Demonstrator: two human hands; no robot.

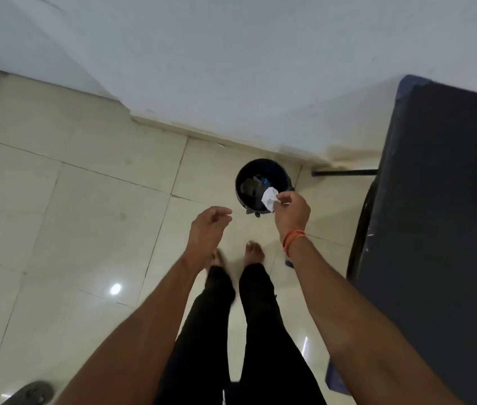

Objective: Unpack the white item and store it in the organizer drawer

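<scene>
My right hand [292,213] pinches a small crumpled white piece of wrapping [269,197] between thumb and fingers, right over the near rim of a round black waste bin [243,173] on the floor. The bin holds several dark scraps. My left hand [208,228] hangs to the left of the bin with its fingers loosely curled and nothing in them. An orange thread band sits on my right wrist. No organizer drawer is in view.
A dark table [442,206] fills the right side, with a black leg bar [345,172] low by the wall. A white wall runs along the back. My bare feet [253,252] stand on cream floor tiles. A grey slipper [31,393] lies at the bottom left.
</scene>
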